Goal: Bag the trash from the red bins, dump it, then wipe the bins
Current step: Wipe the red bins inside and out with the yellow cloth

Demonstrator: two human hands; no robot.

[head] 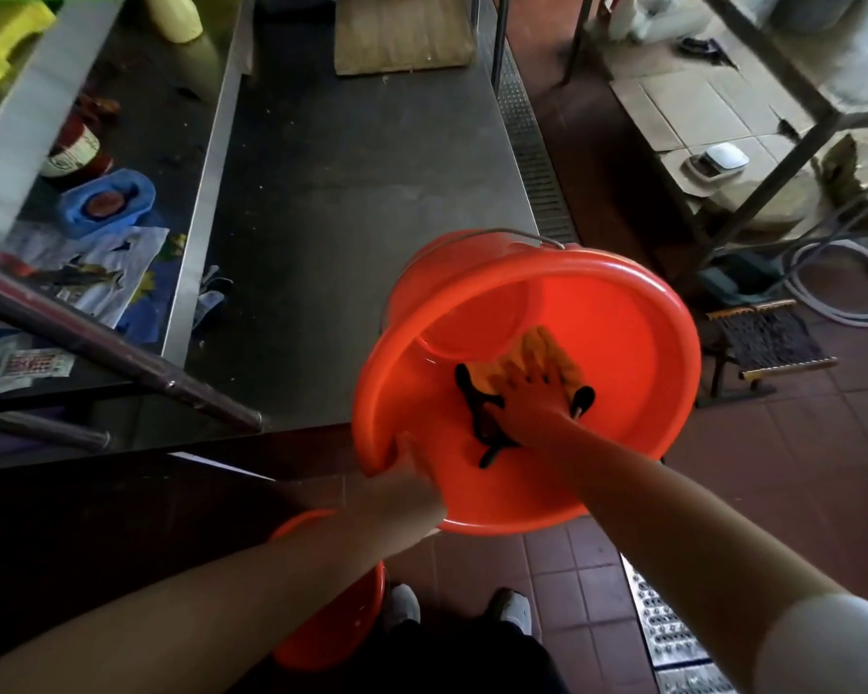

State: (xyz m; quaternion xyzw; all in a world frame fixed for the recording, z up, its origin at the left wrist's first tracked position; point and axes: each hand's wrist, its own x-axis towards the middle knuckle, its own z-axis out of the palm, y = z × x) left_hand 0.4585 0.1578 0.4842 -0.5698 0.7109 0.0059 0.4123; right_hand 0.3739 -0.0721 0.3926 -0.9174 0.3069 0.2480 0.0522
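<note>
A red bin [622, 313] with a wire handle is tipped toward me at the corner of the steel table [352, 202]. My left hand [412, 488] grips its near rim, thumb inside. My right hand [527, 393] is inside the bin, fingers spread flat, pressing an orange cloth [547, 350] with black trim against the inner wall. A second red bin [332, 628] stands on the floor below my left arm, mostly hidden.
Left of the table runs a steel trough holding a blue tray [106, 202], a jar and wrappers. A wooden board [402, 37] lies at the table's far end. A small stool [767, 343], hoses and a metal rack [792, 117] stand right on the tiled floor.
</note>
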